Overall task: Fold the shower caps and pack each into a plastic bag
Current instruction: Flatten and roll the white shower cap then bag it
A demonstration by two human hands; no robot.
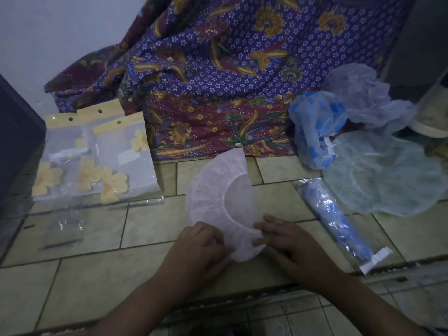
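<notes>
A pink shower cap point(208, 197) lies folded into a crescent on the tiled floor in the middle. My left hand point(201, 241) pinches its near end with curled fingers. My right hand point(283, 238) grips the same end from the right, thumb and fingers on the elastic edge. Empty plastic bags with yellow flower prints point(121, 151) lie at the left. A blue cap rolled inside a plastic bag point(339, 224) rests at the right. Loose caps sit at the far right: a blue one point(317, 127), a green one point(385, 175) and a pale lilac one point(363, 98).
A purple batik cloth point(218, 81) is heaped behind the work spot. A clear plastic bag point(65, 221) lies flat on the tiles at the left. A dark panel point(14, 132) stands at the left edge. A pale slipper point(434, 120) is at the far right.
</notes>
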